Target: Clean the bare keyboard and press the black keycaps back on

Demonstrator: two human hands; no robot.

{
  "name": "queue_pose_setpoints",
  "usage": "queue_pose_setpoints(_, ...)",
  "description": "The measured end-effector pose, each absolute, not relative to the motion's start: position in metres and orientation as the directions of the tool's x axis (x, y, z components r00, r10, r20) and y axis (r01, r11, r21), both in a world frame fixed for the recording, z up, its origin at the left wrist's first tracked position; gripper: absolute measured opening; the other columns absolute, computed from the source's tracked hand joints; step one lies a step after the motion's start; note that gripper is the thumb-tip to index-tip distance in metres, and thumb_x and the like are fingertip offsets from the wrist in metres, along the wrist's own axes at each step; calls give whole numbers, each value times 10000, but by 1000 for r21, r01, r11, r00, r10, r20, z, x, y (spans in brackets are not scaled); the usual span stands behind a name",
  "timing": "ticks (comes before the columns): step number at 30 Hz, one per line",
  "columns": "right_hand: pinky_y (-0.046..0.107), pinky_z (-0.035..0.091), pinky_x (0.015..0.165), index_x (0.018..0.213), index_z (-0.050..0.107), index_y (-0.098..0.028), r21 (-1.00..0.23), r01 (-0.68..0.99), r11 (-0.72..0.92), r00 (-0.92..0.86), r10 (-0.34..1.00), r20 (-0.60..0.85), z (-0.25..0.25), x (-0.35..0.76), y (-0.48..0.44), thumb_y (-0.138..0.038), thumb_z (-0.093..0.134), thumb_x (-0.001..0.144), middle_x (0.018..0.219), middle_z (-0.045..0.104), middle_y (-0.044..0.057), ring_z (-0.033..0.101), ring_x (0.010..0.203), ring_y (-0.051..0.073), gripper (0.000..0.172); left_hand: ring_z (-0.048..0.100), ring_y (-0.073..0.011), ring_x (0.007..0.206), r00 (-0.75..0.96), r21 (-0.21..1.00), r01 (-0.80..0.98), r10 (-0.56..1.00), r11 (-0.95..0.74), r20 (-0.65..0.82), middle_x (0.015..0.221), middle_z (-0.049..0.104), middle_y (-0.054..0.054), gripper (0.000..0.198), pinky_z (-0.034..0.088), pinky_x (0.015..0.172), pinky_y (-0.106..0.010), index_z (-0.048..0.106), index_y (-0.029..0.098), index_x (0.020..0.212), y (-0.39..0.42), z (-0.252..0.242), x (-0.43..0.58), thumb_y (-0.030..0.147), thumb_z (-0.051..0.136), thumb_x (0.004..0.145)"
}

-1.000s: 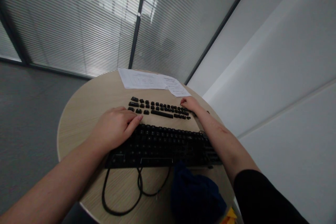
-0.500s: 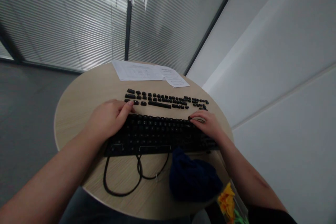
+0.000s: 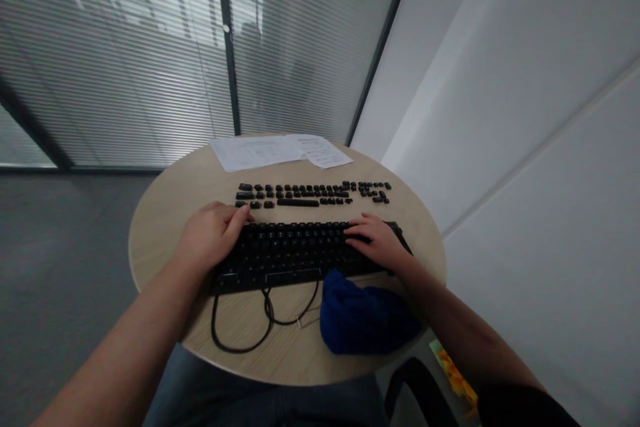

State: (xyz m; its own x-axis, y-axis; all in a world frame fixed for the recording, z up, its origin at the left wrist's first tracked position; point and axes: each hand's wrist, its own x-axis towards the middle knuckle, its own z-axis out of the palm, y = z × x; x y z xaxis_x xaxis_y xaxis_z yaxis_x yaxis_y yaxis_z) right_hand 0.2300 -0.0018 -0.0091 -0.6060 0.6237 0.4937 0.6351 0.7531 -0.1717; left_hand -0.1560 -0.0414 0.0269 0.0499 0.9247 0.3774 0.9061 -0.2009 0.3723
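A black keyboard lies on the round table with some keycaps off it. My left hand grips its left end, thumb along the far left corner. Toward the right part of the keys, my right hand reaches with its fingers apart, fingertips on or just over the key rows; I make out nothing held in it. Beyond the keyboard, several loose black keycaps lie in rows, a long spacebar among them.
Printed papers lie at the far side of the wooden table. A dark blue cloth and a looped black cable are on the near side. White wall stands at right, blinds behind glass ahead.
My right hand has shifted left along the keyboard, its pinch now loosened with fingers apart. My left hand stays at the keyboard's left end. The camera view has tilted somewhat.
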Motion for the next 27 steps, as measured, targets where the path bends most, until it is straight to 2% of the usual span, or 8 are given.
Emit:
queue_pose_setpoints(4, 564, 353, 1201, 1075, 794, -299, -127, 629, 767, -656, 611, 442, -6, 228, -5, -266, 705, 933, 1122, 790, 51, 693, 1165, 238, 171, 688, -310, 941, 173, 307, 909, 924, -283, 340, 878, 760, -134, 647, 523, 898, -441, 782, 206, 853, -41, 29, -153, 581, 269, 972)
queue_pose_setpoints(8, 566, 337, 1204, 1059, 795, -328, -133, 613, 779, -665, 599, 445, -3, 227, -7, -254, 699, 931, 1075, 802, 21, 681, 1185, 242, 176, 685, -292, 939, 153, 293, 912, 899, -289, 409, 883, 763, -126, 644, 524, 890, -416, 786, 204, 884, -44, 31, -153, 567, 263, 981)
queue_pose_setpoints(10, 551, 375, 1168, 1045, 795, -320, -130, 601, 789, -670, 585, 457, -1, 227, -7, -272, 708, 929, 1075, 802, 22, 681, 1172, 250, 153, 688, -284, 937, 111, 304, 917, 897, -259, 429, 899, 764, -123, 645, 529, 876, -397, 791, 207, 894, -44, 30, -154, 566, 262, 981)
queue_pose_setpoints(13, 476, 470, 1029, 1001, 798, -289, -111, 575, 811, -685, 551, 476, 1, 226, -7, -320, 709, 937, 1046, 802, 39, 704, 1037, 239, 114, 692, -283, 921, 87, 319, 918, 904, -236, 418, 905, 760, -127, 652, 535, 854, -391, 795, 208, 905, -43, 28, -157, 572, 259, 979)
queue_pose_setpoints(16, 427, 486, 923, 975, 795, -278, -100, 563, 821, -691, 533, 487, 1, 225, -7, -341, 682, 960, 994, 800, 40, 703, 924, 220, 131, 690, -291, 930, 100, 315, 919, 911, -239, 399, 903, 753, -136, 665, 531, 863, -403, 790, 207, 889, -42, 25, -157, 580, 247, 980)
queue_pose_setpoints(20, 403, 477, 897, 957, 794, -281, -124, 547, 828, -673, 523, 522, 0, 224, -8, -334, 680, 963, 989, 805, 29, 714, 911, 212, 125, 692, -291, 920, 115, 313, 920, 926, -235, 359, 898, 754, -135, 675, 531, 863, -410, 787, 210, 861, -42, 26, -155, 601, 247, 969)
queue_pose_setpoints(27, 398, 482, 883, 894, 791, -270, -125, 512, 850, -683, 491, 541, -1, 223, -7, -315, 704, 945, 965, 808, 22, 721, 889, 208, 110, 689, -306, 901, 108, 311, 921, 921, -234, 375, 857, 760, -126, 640, 528, 825, -416, 767, 214, 799, -45, 33, -151, 573, 266, 969)
